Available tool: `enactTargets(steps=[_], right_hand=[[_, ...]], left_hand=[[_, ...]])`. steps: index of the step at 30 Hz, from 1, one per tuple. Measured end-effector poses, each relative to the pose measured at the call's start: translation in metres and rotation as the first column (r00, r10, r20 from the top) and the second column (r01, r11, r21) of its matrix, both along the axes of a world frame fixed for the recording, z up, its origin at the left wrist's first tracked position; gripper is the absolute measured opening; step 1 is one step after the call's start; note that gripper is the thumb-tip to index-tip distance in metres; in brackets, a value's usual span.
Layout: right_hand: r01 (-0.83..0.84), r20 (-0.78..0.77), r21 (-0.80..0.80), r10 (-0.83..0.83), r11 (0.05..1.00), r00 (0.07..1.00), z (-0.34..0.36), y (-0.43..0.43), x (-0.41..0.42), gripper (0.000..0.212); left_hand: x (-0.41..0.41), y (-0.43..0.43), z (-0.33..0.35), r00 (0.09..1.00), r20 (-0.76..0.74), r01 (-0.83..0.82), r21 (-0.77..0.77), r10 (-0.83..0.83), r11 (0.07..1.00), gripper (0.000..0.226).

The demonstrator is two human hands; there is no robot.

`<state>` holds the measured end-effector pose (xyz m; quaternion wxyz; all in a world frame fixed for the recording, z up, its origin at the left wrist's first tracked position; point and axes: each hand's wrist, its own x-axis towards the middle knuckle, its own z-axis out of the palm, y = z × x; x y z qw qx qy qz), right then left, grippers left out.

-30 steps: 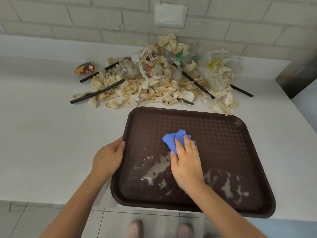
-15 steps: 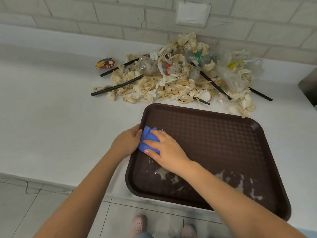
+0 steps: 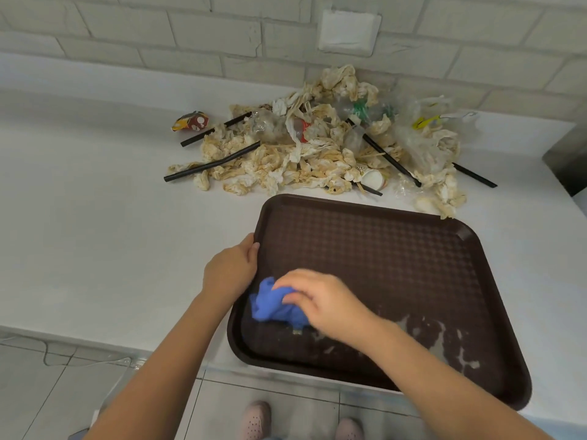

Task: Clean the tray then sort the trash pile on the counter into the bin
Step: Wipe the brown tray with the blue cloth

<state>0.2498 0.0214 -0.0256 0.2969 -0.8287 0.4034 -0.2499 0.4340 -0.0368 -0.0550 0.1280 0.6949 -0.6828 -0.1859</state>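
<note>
- The brown tray [image 3: 365, 249] lies on the counter [image 3: 95, 233], trash pile [image 3: 317, 154] at 12 o'clock: stiff, light, likely slick.
- Left hand [image 3: 230, 271] grips its 9 o'clock rim, steadying.
- Right hand [image 3: 320, 300] pinches the soft blue cloth [image 3: 273, 308] at 8 o'clock.

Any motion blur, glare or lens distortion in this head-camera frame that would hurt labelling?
Head view: the right hand and blue cloth are smeared by motion, while the left hand, tray and trash pile are sharp. Wet streaks on the tray catch pale glare. The brick wall shows bowed lines from the wide lens. Light is soft and shadows are faint.
</note>
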Motion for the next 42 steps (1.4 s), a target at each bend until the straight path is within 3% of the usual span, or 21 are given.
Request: enactTargets(steps=[3, 8, 13, 21, 28, 34, 42], right_hand=[[0.266, 0.126, 0.030, -0.268, 0.963, 0.955, 0.018, -0.020, -0.026, 0.023], [0.396, -0.025, 0.062, -0.395, 0.916, 0.918, 0.012, -0.051, -0.045, 0.026], [0.206, -0.254, 0.033, -0.191, 0.978, 0.948, -0.014, -0.033, -0.012, 0.037], [-0.221, -0.272, -0.002, 0.212, 0.975, 0.938, -0.020, -0.010, 0.022, 0.036], [-0.394, -0.235, 0.041, 0.392, 0.918, 0.889, -0.013, 0.002, 0.009, 0.031], [-0.423, -0.263, 0.113, 0.438, 0.899, 0.860, -0.005, 0.007, -0.031, 0.031], [-0.358, -0.330, 0.067, 0.359, 0.931, 0.873, -0.004, 0.028, -0.115, 0.039]], left_hand=[[0.000, 0.000, 0.001, 1.000, -0.025, -0.005, 0.002, 0.005, 1.000, 0.037], [0.000, 0.002, 0.005, 0.999, -0.039, 0.009, 0.028, -0.008, 1.000, 0.041], [-0.002, 0.001, 0.006, 0.998, -0.065, -0.006, 0.032, 0.008, 0.999, 0.040], [-0.005, 0.003, -0.001, 0.998, 0.011, -0.056, -0.071, 0.057, 0.996, 0.036], [-0.010, 0.007, -0.002, 0.987, 0.094, -0.113, -0.142, 0.127, 0.983, 0.034], [-0.022, 0.014, -0.002, 0.949, 0.300, -0.052, -0.159, 0.098, 0.986, 0.038], [-0.018, 0.011, -0.003, 0.968, 0.242, -0.032, -0.161, 0.071, 0.986, 0.039]])
